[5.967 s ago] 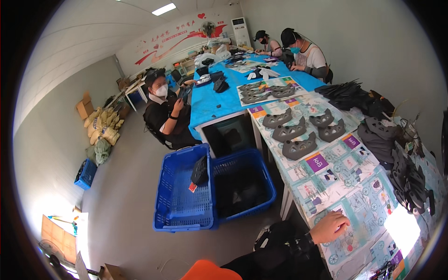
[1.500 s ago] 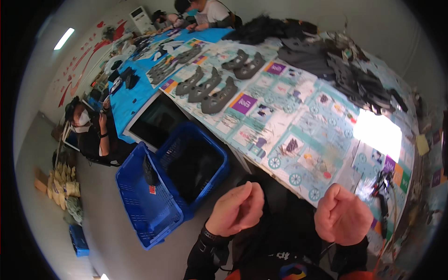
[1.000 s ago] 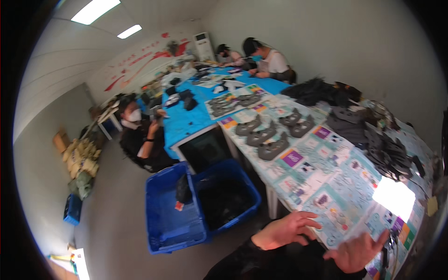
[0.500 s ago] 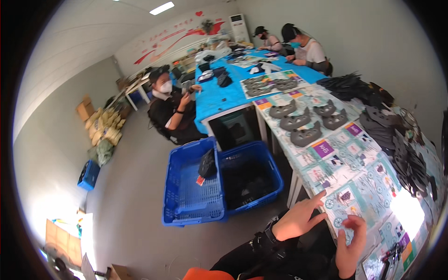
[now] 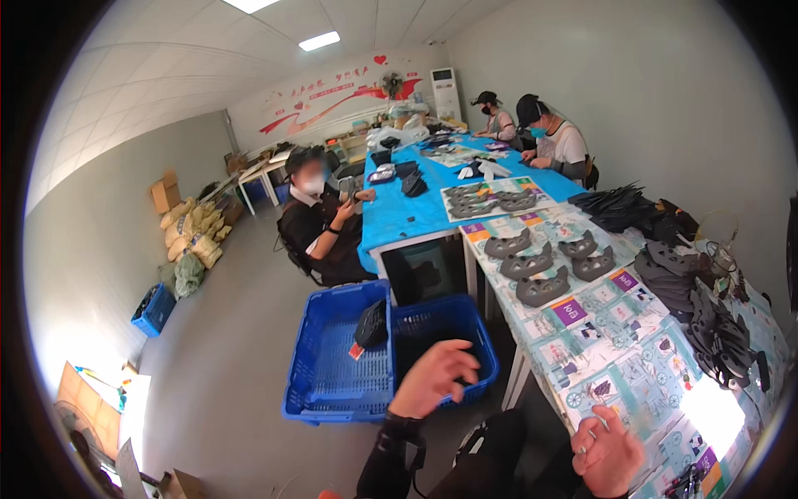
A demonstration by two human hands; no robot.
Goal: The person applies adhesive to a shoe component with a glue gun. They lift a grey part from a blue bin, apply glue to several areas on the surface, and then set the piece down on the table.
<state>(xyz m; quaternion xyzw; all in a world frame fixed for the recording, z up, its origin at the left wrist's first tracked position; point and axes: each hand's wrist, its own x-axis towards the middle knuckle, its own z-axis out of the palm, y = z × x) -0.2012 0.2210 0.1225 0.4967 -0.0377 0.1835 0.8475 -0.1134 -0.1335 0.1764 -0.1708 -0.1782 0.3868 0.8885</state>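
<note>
My left hand (image 5: 436, 378) hangs in the air in front of a blue plastic crate (image 5: 490, 353) with dark contents. Its fingers are apart and loosely bent, with nothing in them. Over the near edge of the patterned table cover (image 5: 573, 362) is my right hand (image 5: 608, 456), empty, its fingers half curled and somewhat blurred. Several grey curved pieces with cut-outs (image 5: 542, 289) lie on that cover, out of reach of both hands. A second blue crate (image 5: 297, 374), to the left, holds a black pouch-like item (image 5: 372, 326) with a red tag (image 5: 357, 351).
Dark flat pieces (image 5: 711, 324) are heaped along the table's right side. Beyond stands a blue-covered table (image 5: 391, 208). A seated person (image 5: 320, 220) is at its left side, and two people (image 5: 553, 145) work at its far right. Sacks (image 5: 195, 233) lean against the left wall.
My left hand has moved left, off the table edge to the crate. My right hand has shifted slightly left and down. The view has tilted up.
</note>
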